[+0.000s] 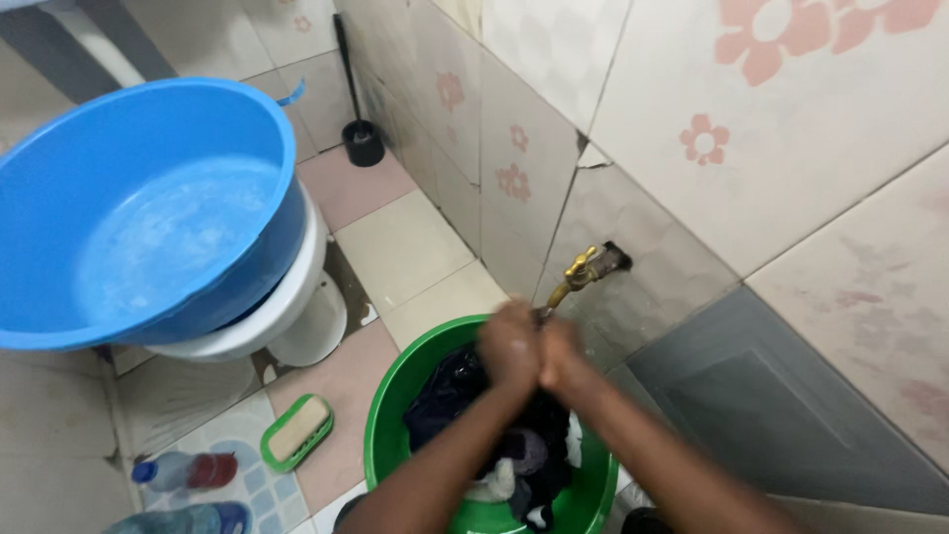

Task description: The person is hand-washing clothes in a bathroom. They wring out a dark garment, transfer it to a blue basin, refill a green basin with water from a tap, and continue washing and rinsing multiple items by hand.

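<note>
Here, left hand (pixel 511 344) and right hand (pixel 560 354) pressed together, touching, directly under a brass tap (pixel 578 272) on the tiled wall (pixel 633 129), above a green basin (pixel 390 415). Fingers blurred, curled against each other; cannot tell whether anything held between them. In the basin, dark clothes (pixel 450 391) with lighter pieces lower down, just below the hands. On the floor (pixel 405 242) beside the basin, a green scrubbing brush (pixel 297 432) and a plastic bottle (pixel 183 471). Further left, a big blue basin (pixel 148 213) resting on a white toilet (pixel 297 307). A black brush holder (pixel 363 141) at the wall's foot.
</note>
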